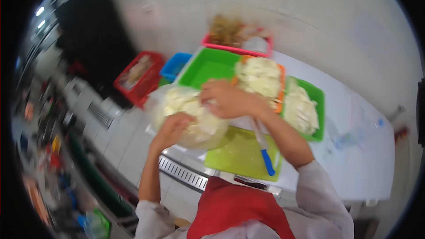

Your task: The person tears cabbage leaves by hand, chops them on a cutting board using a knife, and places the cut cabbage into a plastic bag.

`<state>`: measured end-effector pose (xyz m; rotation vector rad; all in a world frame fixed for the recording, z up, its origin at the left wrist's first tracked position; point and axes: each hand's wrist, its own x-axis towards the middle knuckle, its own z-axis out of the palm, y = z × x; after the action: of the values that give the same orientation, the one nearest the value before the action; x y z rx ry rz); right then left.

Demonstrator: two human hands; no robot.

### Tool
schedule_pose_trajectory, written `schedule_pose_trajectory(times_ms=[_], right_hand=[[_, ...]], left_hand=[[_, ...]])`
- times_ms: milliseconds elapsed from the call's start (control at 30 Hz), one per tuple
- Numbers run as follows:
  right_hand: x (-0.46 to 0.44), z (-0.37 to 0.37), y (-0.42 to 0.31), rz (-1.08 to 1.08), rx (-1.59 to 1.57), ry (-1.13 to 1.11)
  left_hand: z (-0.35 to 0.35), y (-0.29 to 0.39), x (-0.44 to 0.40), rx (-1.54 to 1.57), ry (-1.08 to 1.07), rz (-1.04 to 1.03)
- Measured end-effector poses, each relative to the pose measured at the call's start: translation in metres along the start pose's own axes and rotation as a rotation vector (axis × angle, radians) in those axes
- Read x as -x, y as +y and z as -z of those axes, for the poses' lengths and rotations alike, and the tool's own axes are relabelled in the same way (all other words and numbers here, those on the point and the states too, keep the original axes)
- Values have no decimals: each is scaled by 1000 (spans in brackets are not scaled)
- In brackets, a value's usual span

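A clear plastic bag [206, 137] full of pale yellow-white pieces [177, 102] rests over the table's left edge, in front of me. My left hand [172, 128] is at the near left side of the bag, its fingers curled against it. Across the bag's upper right side, my right hand [223, 98] is closed with the fingers bent inward, gripping the plastic; its fingertips are blurred. To the right of the bag lies a yellow-green cutting board [239, 155], with a blue-handled knife [267, 159] on it.
An orange basket [282, 84] and a green tray [320, 119] hold similar pale pieces. Behind the bag stands a green tray [208, 68]. Pink [239, 49], blue [173, 66] and red baskets [138, 88] stand farther back. A clear plastic bottle [358, 135] lies on the right.
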<state>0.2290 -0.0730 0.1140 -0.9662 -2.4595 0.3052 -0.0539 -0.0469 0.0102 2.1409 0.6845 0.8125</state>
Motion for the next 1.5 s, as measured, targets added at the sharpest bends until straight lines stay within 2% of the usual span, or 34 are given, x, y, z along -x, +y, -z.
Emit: schedule_pose_trajectory(times_ms=[33,67,100,133,200,233,267,300,333,367,433,467,533,567,633,667,733,767,833,867,933,1067,1167,1233,1267,1333,1400,1433,1500], right_hand=[[20,-4,-6,27,56,161],[50,0,-7,-49,94,182],[74,2,-7,-178,15,329],[92,5,-4,-286,-67,479],[165,3,56,-617,26,732],[203,9,100,-810,206,823],[245,23,131,-991,388,832],[273,41,142,-1152,553,728],[291,49,140,-1286,661,553],[311,53,158,-1289,667,558],[348,46,206,-1122,203,233],[350,48,206,-1125,207,233],[335,58,196,-1255,432,438],[327,59,180,-1255,432,436],[290,61,104,-1405,595,232],[300,40,98,-1405,594,231],[325,2,93,-1134,856,194],[335,2,94,-1139,858,193],[351,9,94,-1220,363,268],[361,15,94,-1223,363,267],[381,30,96,-989,133,478],[386,94,63,-851,113,538],[384,125,63,-872,169,596],[372,128,76,-753,217,359],[362,128,73,-768,160,278],[345,124,70,-739,162,230],[333,122,67,-708,171,174],[328,120,65,-734,114,183],[326,120,68,-782,6,209]], left_hand=[[3,8,-3,-70,150,-113],[3,24,-1,-117,165,0],[1,35,4,-175,191,117],[-7,38,7,-193,183,112],[-27,35,20,-202,169,98],[-38,33,26,-299,350,-51],[-49,30,32,-393,537,-198],[-61,26,40,-385,532,-206],[-74,24,47,-445,707,-240],[-86,25,52,-504,887,-271],[-108,39,58,-495,878,-312],[-119,46,59,-487,878,-350],[-137,55,59,-426,858,-404],[-144,60,60,-375,826,-455],[-157,69,59,-330,827,-439],[-163,71,57,-270,789,-419],[-173,81,53,-173,700,-360],[-175,86,48,-169,698,-360],[-179,96,41,-39,435,-239],[-181,96,40,-37,433,-237],[-187,91,38,252,120,101],[-210,77,23,447,25,171],[-226,82,-12,350,-1,28],[-241,91,-45,220,18,-65],[-250,99,-64,119,43,-126],[-287,97,-118,-100,209,-450],[-308,108,-166,-394,214,-693],[-327,99,-183,-393,219,-692],[-351,86,-211,-482,42,-770]])
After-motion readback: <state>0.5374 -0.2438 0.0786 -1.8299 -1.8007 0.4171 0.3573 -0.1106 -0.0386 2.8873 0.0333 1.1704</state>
